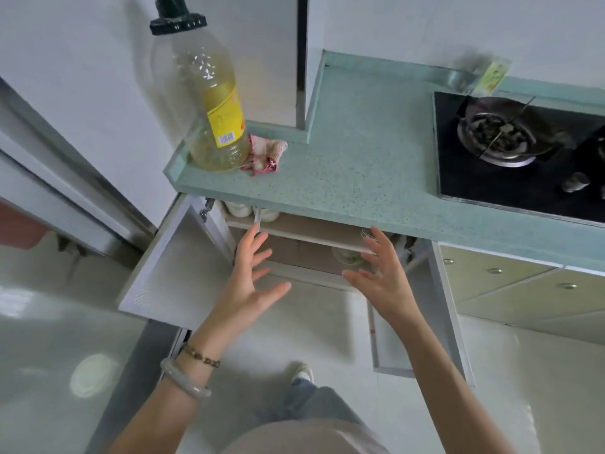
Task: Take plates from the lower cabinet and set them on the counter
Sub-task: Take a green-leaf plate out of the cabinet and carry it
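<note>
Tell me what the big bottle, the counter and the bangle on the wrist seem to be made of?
The bottle looks like clear plastic: see-through walls with moulded ribs, yellowish liquid inside. The counter looks like speckled pale-green stone or a stone-look composite with a smooth finish; which one is unclear. The bangle looks like translucent grey-green stone or glass, glossy and rigid.

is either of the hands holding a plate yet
No, the left hand and right hand are open and empty before the open cabinet.

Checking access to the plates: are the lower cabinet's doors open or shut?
Open. Both white cabinet doors swing outward, exposing the shelves.
</note>
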A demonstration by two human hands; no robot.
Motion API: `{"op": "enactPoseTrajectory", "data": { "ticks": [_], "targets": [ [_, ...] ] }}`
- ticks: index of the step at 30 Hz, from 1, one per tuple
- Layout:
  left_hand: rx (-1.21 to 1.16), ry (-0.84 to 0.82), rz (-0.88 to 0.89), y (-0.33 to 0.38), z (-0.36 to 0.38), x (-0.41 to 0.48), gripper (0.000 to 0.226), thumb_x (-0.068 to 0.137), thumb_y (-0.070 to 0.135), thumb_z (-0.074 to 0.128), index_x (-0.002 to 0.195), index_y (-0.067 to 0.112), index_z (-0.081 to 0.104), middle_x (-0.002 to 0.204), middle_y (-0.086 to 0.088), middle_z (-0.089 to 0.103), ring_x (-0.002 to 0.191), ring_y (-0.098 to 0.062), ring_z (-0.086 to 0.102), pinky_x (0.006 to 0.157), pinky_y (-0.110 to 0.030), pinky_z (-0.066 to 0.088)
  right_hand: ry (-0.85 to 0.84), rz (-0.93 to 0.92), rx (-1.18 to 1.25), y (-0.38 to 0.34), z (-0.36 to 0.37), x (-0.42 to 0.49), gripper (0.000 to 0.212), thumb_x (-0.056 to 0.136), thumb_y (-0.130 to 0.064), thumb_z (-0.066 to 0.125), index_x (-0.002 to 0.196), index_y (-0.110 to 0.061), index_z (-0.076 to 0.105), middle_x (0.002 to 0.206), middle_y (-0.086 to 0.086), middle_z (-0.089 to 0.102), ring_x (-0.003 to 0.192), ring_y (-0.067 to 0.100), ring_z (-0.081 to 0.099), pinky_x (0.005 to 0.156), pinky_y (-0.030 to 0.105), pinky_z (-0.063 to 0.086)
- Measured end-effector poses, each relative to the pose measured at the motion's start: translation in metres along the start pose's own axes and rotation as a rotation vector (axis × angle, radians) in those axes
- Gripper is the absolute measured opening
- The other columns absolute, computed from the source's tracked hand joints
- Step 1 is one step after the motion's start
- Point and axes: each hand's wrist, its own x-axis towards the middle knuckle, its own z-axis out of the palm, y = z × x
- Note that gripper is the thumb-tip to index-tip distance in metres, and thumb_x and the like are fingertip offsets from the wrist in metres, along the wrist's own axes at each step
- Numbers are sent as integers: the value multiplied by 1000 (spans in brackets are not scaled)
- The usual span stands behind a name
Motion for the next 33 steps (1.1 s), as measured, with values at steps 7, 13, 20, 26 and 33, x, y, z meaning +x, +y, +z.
{"op": "enactPoseTrajectory", "data": {
  "ticks": [7, 13, 20, 26, 33],
  "targets": [
    [-3, -110, -2, -9, 3, 67, 102, 78, 7, 77, 148, 41, 12, 149, 16, 31, 130, 1, 43, 107, -30, 40, 152, 48, 29, -5, -9, 33, 85, 78, -4, 74, 144, -33, 29, 139, -2, 43, 122, 11, 48, 99, 33, 46],
    [11, -267, 14, -9, 2, 134, 101, 75, 25, 75, 150, 38, 9, 152, 16, 29, 131, 0, 42, 107, -29, 40, 259, 97, 32, -5, -10, 64, 83, 79, -11, 75, 143, -38, 29, 140, -7, 41, 127, 12, 45, 98, 34, 46],
    [75, -457, 65, -4, -14, 217, 102, 80, 14, 76, 151, 38, 6, 155, 13, 25, 131, 5, 40, 108, -26, 38, 398, 154, 47, -12, 2, 108, 84, 78, -13, 76, 141, -44, 30, 141, -9, 42, 128, 9, 44, 99, 29, 43],
    [64, -543, 109, -7, -6, 259, 103, 79, 11, 77, 150, 38, 9, 155, 10, 27, 132, 3, 41, 107, -24, 39, 444, 177, 43, -14, 13, 135, 85, 79, -9, 75, 144, -36, 28, 142, -6, 42, 128, 11, 45, 100, 31, 43],
    [41, -556, 104, -29, 2, 250, 102, 78, 7, 77, 150, 36, 11, 155, 8, 28, 131, 3, 42, 105, -22, 40, 446, 191, 35, -1, 20, 132, 85, 78, -7, 74, 143, -38, 28, 140, -8, 43, 126, 8, 46, 101, 32, 44]
  ]
}}
